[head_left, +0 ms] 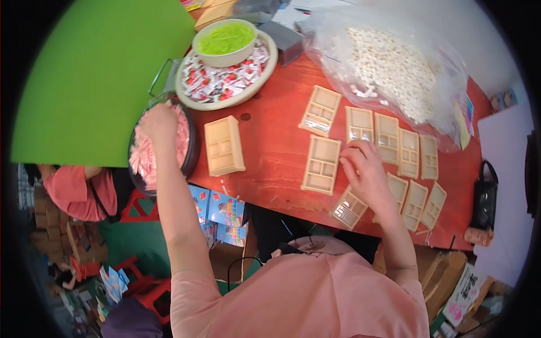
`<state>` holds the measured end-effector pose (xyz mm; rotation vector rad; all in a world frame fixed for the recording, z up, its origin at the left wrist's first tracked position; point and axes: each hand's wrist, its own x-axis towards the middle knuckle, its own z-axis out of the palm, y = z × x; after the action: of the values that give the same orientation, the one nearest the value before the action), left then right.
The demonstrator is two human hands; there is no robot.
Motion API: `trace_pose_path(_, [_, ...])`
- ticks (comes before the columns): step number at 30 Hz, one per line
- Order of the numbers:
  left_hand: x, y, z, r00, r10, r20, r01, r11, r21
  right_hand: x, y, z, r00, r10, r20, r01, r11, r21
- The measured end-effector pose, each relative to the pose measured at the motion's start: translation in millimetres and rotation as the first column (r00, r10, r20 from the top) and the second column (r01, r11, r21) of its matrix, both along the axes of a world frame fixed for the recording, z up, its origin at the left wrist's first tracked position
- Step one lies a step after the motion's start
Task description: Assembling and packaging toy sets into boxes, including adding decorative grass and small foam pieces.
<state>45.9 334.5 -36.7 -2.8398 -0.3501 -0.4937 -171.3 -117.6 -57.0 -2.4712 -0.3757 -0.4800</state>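
Observation:
At the left, my left hand (159, 123) reaches down into a dark round bowl (194, 151) heaped with thin pink pieces (143, 155). Its fingertips are hidden among them, so I cannot tell what they hold. My right hand (363, 169) hovers over a group of small beige compartment trays, its fingers loosely bent and apart, with nothing visible in them. Close to its fingertips lies one beige tray (322, 163). Another tray (359, 123) just beyond has a shiny clear piece in it, as does the tray (348, 209) under my wrist. A stack of beige trays (222, 146) stands beside the bowl.
A cream basin (270, 67) of small printed sachets carries a bowl (225, 59) of bright green shreds. A large clear bag (394, 67) of white pieces lies at the far right. A black pouch (482, 208) hangs by the table's right edge. Another person (81, 191) sits at left.

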Motion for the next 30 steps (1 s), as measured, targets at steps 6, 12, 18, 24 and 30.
trace_pose_path(6, [19, -15, 10, 0.929, -0.181, 0.323, 0.263, 0.936, -0.232, 20, 29, 0, 0.983, 0.173, -0.055, -0.175, 0.984, -0.021])
trace_pose_path(12, [73, -121, 18, 0.988, -0.146, -0.041, -0.085, -0.306, -0.948, 25, 65, 6, 0.965, 0.258, -0.051, -0.259, 0.966, -0.024])
trace_pose_path(18, [104, -140, 0, 0.991, -0.136, -0.01, -0.07, -0.448, -0.891, 1, 58, 11, 0.958, 0.272, -0.096, -0.274, 0.962, -0.015])
trace_pose_path(24, [63, -140, 34, 0.99, -0.051, 0.129, 0.064, -0.655, -0.753, -32, 24, 8, 0.978, 0.175, -0.112, -0.172, 0.985, 0.03])
trace_pose_path(30, [-55, -163, 56, 0.918, -0.286, 0.274, -0.063, -0.789, -0.611, -38, 3, 51, 1.0, 0.016, 0.013, -0.018, 0.989, 0.146])
